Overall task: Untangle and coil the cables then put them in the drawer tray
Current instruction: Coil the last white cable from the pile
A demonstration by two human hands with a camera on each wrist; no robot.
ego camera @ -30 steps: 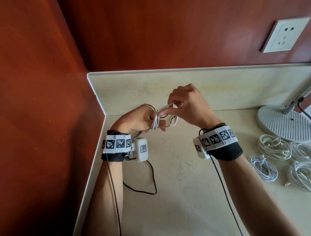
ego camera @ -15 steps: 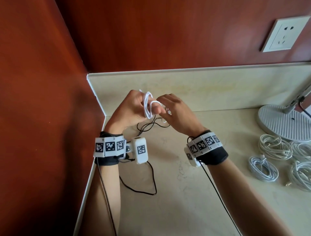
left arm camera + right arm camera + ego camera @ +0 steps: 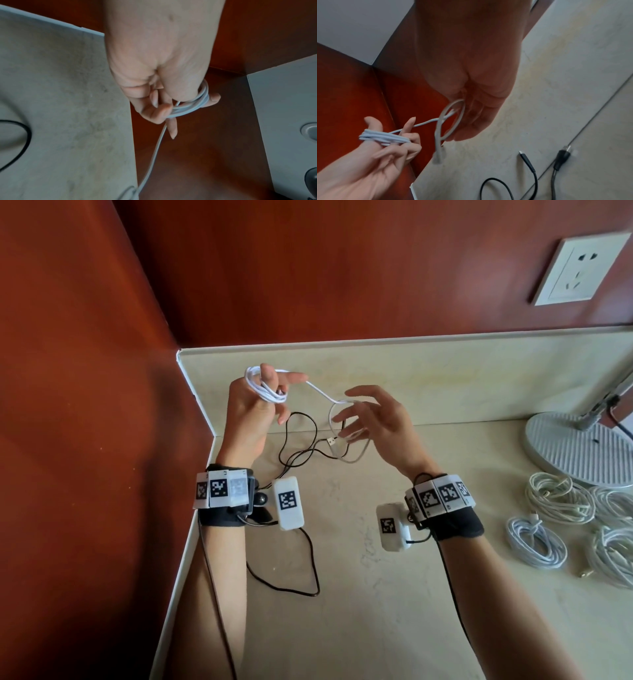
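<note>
- The left hand (image 3: pixel 255 405) grips a white cable (image 3: pixel 269 388): several turns are wound round its thumb and fingers, held up above the desk (image 3: pixel 376 594).
- From that grip the free tail runs rightward to the right hand (image 3: pixel 373 419), whose fingers are spread and nearly straight. The tail's last loop drapes loosely over them, pinched by nothing, with the plug (image 3: pixel 437 157) dangling below.
- To finish the coil well, the right hand should probably close on the tail near the plug, keep light tension, and lay each turn beside the last so none slips off the left thumb.
- A black cable (image 3: pixel 298 440) lies on the desk under both hands; the dangling plug could snag it, so winding is best kept high.
- Left of the grip the red wall (image 3: pixel 102 440) stands close, and beyond it the desk's raised back edge; open room lies to the right and toward the person.
- Other white coils (image 3: pixel 555 518) lie well off to the right, by a lamp base (image 3: pixel 579 446). No drawer tray is in view.
</note>
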